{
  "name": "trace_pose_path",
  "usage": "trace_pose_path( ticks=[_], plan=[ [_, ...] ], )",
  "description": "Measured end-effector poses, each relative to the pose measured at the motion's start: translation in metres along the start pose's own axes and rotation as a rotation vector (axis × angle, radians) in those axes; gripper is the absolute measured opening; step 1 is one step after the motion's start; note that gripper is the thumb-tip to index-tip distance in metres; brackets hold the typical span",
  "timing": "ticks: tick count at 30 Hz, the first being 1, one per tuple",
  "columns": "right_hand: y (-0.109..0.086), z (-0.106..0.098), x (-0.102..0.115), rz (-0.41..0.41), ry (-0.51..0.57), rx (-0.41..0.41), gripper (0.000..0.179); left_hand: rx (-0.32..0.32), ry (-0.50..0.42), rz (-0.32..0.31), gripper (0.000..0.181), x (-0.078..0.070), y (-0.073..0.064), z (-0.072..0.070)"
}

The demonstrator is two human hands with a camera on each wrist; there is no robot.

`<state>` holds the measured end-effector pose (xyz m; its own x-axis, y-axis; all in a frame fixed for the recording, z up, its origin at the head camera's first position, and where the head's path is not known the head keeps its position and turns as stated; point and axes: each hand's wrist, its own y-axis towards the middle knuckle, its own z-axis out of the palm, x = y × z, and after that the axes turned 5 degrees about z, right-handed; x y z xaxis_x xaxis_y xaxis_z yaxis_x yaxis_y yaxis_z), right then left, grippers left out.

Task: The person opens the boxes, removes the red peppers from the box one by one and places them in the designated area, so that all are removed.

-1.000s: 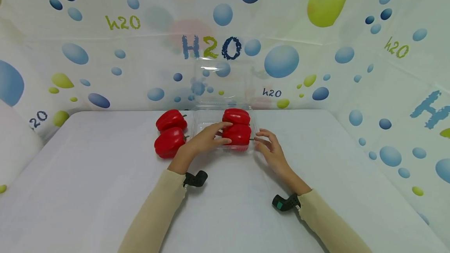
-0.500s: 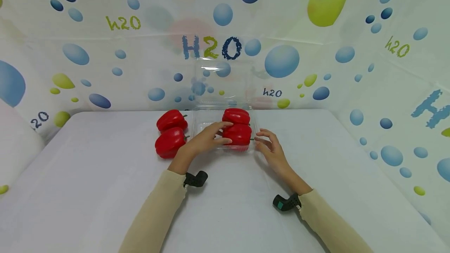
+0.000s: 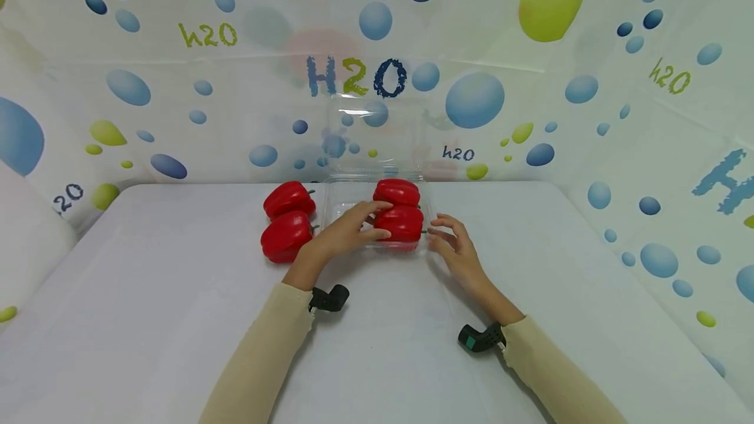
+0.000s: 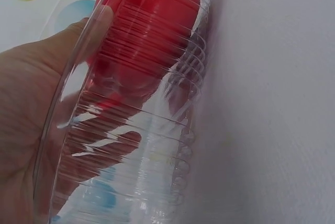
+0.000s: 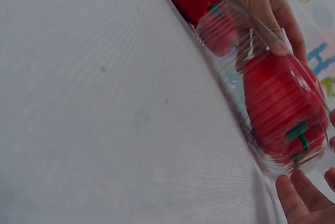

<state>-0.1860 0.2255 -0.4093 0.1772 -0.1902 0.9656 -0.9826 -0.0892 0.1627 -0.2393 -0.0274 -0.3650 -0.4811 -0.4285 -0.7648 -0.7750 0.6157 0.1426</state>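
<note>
Glossily red, the bell pepper [image 3: 402,223] lies in left-hand fingers [image 3: 377,207]' hold, right fingers [image 3: 443,233] relaxed.

A: What can be read here?
B: All of it is print on the bubble-patterned backdrop [image 3: 530,116]. The largest is "H2O" [image 3: 356,77], blue letters with a yellow-green 2, just above the clear box.
A: Any smaller ones?
B: A yellow-green "h2o" [image 3: 207,35] at upper left, another [image 3: 667,75] at upper right, and a small dark "h2o" [image 3: 458,153] low in the middle. At far left only "20" [image 3: 67,197] shows.
</note>
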Motion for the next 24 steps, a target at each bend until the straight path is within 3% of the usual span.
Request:
trace_pose_path(
  ticks=[24],
  plan=[
    [0.0005,0.0019,0.0003,-0.017,0.011,-0.001,0.034,-0.04,0.004,0.069,0.068,0.0037,-0.0012,-0.0001]
  ],
)
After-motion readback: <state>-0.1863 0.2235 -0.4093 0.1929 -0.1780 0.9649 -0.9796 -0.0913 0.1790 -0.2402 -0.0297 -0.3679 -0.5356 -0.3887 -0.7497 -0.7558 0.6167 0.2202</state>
